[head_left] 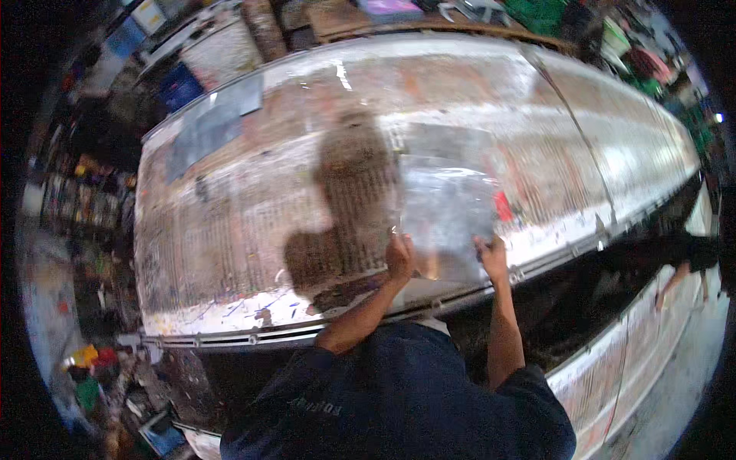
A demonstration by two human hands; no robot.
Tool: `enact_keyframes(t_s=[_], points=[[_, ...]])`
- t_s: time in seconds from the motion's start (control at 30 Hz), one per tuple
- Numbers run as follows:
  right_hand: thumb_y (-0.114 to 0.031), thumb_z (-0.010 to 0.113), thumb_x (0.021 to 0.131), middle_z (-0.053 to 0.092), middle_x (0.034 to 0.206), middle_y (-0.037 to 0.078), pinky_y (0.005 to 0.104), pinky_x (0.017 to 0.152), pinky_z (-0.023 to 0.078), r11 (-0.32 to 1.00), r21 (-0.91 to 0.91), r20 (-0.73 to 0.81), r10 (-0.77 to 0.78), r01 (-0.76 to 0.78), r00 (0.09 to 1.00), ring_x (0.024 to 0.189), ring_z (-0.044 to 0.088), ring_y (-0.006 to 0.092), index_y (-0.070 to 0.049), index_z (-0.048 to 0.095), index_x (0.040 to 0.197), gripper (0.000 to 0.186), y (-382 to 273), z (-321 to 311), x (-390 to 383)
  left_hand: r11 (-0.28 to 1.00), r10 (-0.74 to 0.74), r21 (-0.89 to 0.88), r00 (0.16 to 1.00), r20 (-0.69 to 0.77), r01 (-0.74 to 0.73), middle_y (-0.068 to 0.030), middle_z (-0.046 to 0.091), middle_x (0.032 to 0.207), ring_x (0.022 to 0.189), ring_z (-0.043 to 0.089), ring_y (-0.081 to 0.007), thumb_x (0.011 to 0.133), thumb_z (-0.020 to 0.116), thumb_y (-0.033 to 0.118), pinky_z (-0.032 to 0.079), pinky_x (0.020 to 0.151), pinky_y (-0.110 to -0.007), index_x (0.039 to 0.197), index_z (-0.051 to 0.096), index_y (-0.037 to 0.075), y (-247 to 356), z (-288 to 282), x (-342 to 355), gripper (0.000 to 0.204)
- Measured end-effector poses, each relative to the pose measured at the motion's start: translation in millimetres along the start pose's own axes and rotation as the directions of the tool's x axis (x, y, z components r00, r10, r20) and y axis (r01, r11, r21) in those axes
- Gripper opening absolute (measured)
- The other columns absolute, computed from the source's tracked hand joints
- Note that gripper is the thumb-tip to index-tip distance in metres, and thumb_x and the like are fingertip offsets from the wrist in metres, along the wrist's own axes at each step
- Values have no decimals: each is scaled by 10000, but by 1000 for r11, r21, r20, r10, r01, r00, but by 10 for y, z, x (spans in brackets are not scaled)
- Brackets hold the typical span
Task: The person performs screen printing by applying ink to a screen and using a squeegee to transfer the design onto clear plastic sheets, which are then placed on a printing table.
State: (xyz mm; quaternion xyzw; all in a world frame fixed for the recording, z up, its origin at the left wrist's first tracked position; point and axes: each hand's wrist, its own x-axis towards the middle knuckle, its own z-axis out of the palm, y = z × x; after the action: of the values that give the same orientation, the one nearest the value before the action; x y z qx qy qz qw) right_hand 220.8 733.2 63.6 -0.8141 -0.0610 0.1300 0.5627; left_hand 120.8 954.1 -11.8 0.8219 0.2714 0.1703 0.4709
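Note:
A glossy, see-through sheet, which looks like clear plastic, is held over the long stained table in front of me. My left hand pinches it at its near left side. At its near right side my right hand grips it, the thumb and fingers closed on the edge. Light glints off its upper part. Just beyond it a flat greyish rectangle lies on the tabletop. A small red patch shows right beside the sheet's right edge. Motion blurs the finer detail.
Grey flat sheets lie at the table's far left. A metal rail with bolts runs along the near edge. A dark strap or cord crosses the table on the right. Another long table stands at lower right. A person's arm shows beyond.

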Motion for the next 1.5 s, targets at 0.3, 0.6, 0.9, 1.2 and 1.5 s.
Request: enact_keyframes(t_s=[0.3,0.6,0.9,1.2,1.5], points=[[-193,692,868,684,852,122,357,706,497,950,-209,-41,229,-233,973,764,626,190,40,647,1092,327,958,17,-294,932,-360,17,916,178,363,-290,538,1255,1109,558,-428,958,556,281,437,925,-499,1381,359,-60,-765,65,-426,578],[-102,574,873,682,871,94,336,720,514,908,377,-13,201,-182,979,819,639,208,19,704,982,208,-571,-490,891,970,135,161,956,259,-180,-185,631,899,805,614,-293,836,645,232,492,671,-432,890,645,28,967,-580,877,211],[-149,660,867,679,995,123,321,740,551,877,467,68,-162,113,984,815,657,213,63,658,1094,310,-2429,-1241,1944,794,230,-604,956,185,-74,-101,638,918,718,594,-216,912,599,261,509,650,-357,1170,631,-5,2808,-891,2230,372],[-273,674,910,666,830,49,292,654,460,990,140,-150,38,-17,988,743,574,133,29,696,1029,325,-456,-1135,1133,951,68,-309,971,229,6,-194,649,1037,945,634,-309,953,541,317,489,786,-438,1151,588,-4,1346,359,1314,379],[-346,701,827,662,1009,322,493,824,505,879,-296,-186,331,-374,925,911,648,458,42,654,1100,477,1406,-601,300,946,24,309,973,229,-96,-233,673,894,858,644,-381,947,524,265,484,741,-478,958,662,10,268,499,573,291]])
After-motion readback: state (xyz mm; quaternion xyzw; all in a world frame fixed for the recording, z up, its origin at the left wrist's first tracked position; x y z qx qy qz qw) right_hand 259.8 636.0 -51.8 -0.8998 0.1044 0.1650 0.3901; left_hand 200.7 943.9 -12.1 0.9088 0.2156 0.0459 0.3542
